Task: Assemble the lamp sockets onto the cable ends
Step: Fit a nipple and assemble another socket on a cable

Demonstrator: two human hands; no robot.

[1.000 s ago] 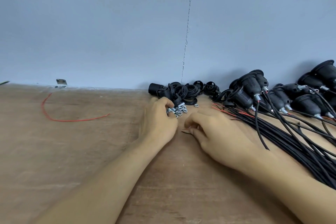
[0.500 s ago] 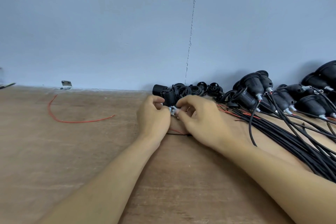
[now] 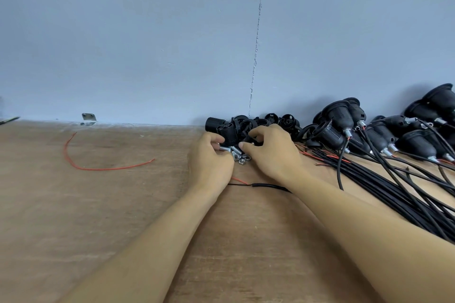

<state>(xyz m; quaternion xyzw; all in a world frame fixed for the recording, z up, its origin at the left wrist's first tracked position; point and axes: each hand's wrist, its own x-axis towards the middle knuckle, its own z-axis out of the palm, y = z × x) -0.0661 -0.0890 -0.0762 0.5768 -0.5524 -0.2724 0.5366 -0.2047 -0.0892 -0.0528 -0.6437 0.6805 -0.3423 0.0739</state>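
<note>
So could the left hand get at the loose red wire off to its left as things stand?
Probably yes: only bare table lies between the left hand and the red wire. It is curled on the metal fittings, though, so it would need to let go first.

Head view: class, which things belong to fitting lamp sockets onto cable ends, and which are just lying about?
Job: loose socket parts, metal fittings, black cables, finished sockets.
Lying about: red wire, metal bracket.
</note>
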